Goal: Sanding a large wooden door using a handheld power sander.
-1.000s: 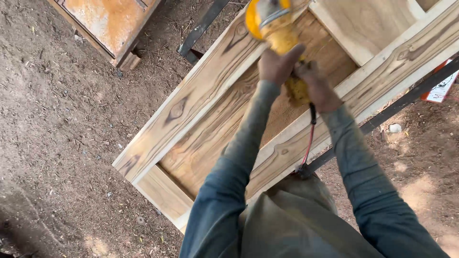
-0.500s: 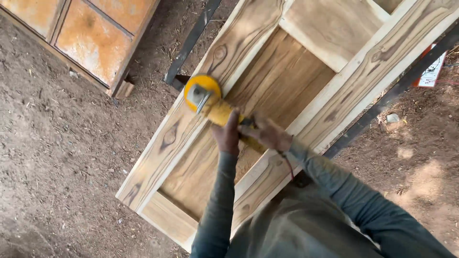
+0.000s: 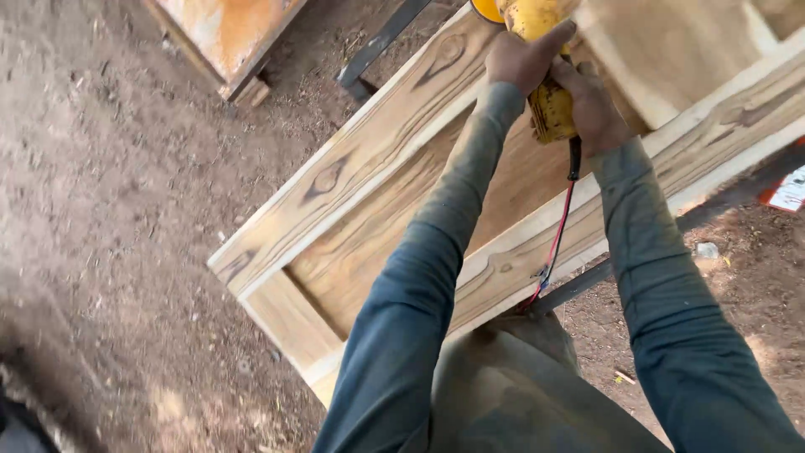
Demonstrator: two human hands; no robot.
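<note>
Loose dirt ground (image 3: 109,210), grained wooden door panel (image 3: 352,201), both hands clenched on yellow sander (image 3: 549,105)

Yellow grinder's (image 3: 537,50) head beyond top edge

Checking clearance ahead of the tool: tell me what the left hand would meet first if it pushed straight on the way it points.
The left hand points up-frame along the yellow power tool; past its head, probably the wooden door frame, but the frame edge cuts off the view.
</note>
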